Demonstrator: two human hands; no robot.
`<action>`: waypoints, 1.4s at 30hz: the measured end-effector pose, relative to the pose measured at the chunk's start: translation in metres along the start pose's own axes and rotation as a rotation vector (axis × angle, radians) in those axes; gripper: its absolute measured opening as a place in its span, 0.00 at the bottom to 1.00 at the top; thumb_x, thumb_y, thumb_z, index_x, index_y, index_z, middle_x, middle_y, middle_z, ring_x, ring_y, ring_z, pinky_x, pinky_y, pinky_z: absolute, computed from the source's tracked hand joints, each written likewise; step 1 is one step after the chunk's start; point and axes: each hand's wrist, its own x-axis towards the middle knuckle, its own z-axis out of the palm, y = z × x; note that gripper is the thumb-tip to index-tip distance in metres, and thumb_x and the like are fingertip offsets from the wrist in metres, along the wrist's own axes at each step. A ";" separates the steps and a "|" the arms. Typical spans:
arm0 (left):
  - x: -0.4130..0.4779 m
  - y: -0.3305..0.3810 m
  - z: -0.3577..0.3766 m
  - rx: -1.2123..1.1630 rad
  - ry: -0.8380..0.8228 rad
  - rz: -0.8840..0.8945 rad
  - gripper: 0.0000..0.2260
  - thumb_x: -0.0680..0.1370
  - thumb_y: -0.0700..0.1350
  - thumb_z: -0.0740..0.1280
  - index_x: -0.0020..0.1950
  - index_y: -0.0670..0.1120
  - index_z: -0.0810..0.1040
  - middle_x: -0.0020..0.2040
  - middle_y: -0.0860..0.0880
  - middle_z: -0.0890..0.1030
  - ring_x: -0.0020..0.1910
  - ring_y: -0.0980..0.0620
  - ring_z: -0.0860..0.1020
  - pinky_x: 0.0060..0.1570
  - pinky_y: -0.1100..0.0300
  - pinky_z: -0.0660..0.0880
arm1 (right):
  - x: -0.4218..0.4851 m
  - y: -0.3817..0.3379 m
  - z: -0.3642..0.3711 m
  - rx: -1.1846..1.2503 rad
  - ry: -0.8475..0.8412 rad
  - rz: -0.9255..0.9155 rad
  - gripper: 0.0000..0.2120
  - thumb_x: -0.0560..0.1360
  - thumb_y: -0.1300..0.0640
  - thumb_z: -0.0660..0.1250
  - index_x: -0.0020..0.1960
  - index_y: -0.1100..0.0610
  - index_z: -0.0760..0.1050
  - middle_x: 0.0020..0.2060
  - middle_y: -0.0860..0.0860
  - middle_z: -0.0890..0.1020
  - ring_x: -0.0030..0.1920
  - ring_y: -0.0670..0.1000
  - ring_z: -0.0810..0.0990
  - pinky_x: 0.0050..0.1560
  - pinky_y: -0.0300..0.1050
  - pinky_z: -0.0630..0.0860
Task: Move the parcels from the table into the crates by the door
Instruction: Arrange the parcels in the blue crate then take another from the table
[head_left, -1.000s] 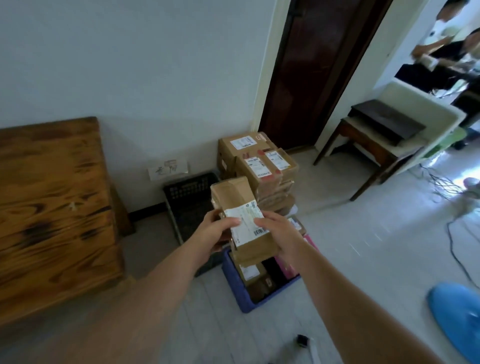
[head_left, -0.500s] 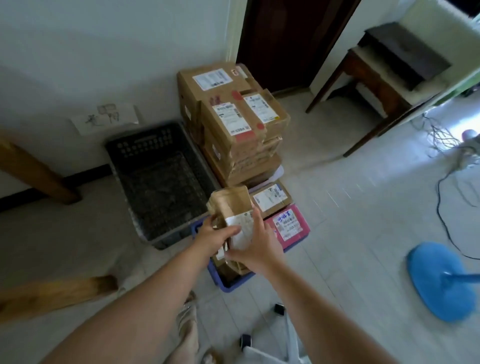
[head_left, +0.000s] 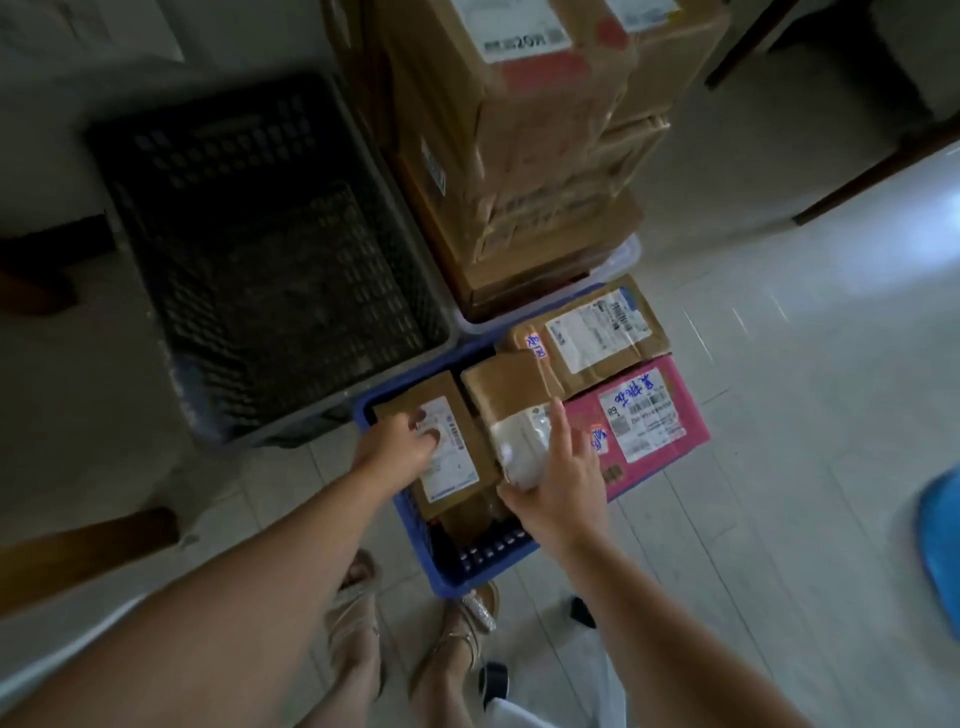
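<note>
A blue crate on the floor holds several parcels. My right hand grips the near end of a brown parcel with a white label, thumb at its near corner and fingers over its top, as it lies in the crate's middle. My left hand rests with bent fingertips on the label of a flat brown parcel at the crate's left. A pink parcel and another brown parcel lie on the right side.
A black crate stands left of the blue one with nothing visible inside. A tall stack of cardboard boxes fills a white crate behind. Wooden table legs are at left, a blue fan base at right, my feet below.
I have leaned down over the crates and lowered the parcel from the air into the blue crate. My left hand has come off it and onto the flat parcel beside it.
</note>
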 end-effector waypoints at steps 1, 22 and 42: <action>0.003 0.000 0.002 0.103 0.030 0.044 0.18 0.77 0.51 0.66 0.64 0.45 0.75 0.60 0.42 0.79 0.56 0.43 0.77 0.50 0.59 0.74 | 0.001 -0.003 0.003 -0.028 0.008 -0.040 0.53 0.67 0.44 0.74 0.78 0.48 0.42 0.68 0.52 0.64 0.66 0.53 0.64 0.64 0.47 0.64; 0.070 -0.020 0.030 0.455 0.149 0.332 0.20 0.76 0.47 0.63 0.67 0.47 0.69 0.67 0.46 0.70 0.66 0.45 0.67 0.59 0.53 0.69 | 0.057 0.004 0.064 -0.238 -0.023 -0.113 0.30 0.77 0.47 0.62 0.76 0.51 0.57 0.73 0.64 0.56 0.72 0.63 0.56 0.72 0.55 0.52; 0.070 -0.031 0.032 0.859 -0.085 0.417 0.27 0.77 0.47 0.62 0.74 0.47 0.60 0.75 0.43 0.58 0.71 0.43 0.60 0.66 0.50 0.64 | 0.094 0.012 0.113 -0.242 -0.156 0.008 0.32 0.78 0.45 0.60 0.77 0.48 0.49 0.75 0.62 0.46 0.76 0.62 0.46 0.74 0.58 0.56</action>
